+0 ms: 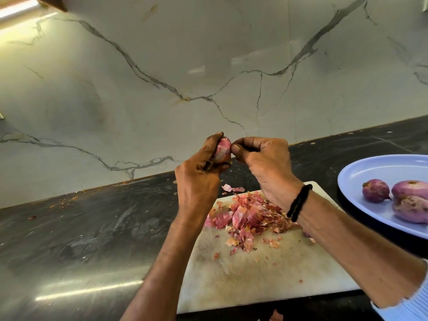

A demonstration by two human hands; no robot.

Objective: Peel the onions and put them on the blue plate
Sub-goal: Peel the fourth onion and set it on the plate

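Board bears peels; left grip clasps onion, right grip pinches it; blue plate holds three onions.

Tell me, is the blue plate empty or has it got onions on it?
Not empty. Three purple onions lie on the blue plate, though its right side is out of view.

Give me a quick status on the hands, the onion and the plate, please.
Left hand grips the onion; right hand pinches its skin. Three peeled onions on the blue plate. Nothing blocking the plate.
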